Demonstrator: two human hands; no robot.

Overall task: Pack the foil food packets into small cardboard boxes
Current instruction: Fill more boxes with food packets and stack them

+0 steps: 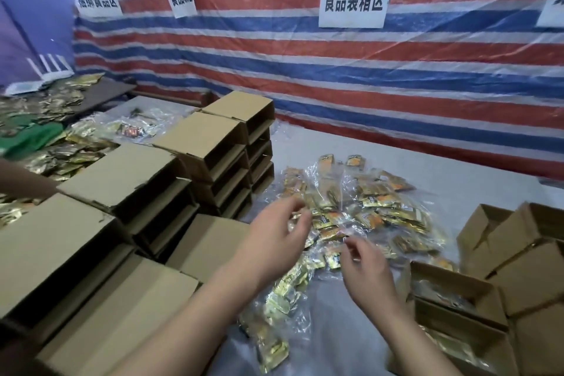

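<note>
A heap of gold and orange foil packets, many bundled in clear plastic bags, lies on the grey table. More bagged packets trail toward me. My left hand hovers over the near left side of the heap with loosely curled fingers that hold nothing. My right hand hangs just above the heap's near edge, thumb and fingers slightly apart, with nothing plainly between them. At the front right stands an open small cardboard box with packets inside.
Stacks of closed small cardboard boxes fill the left side, with a taller stack behind. More open boxes stand at the right. Loose foil packets cover the far left, where another person's arm reaches in. A striped tarp wall backs the table.
</note>
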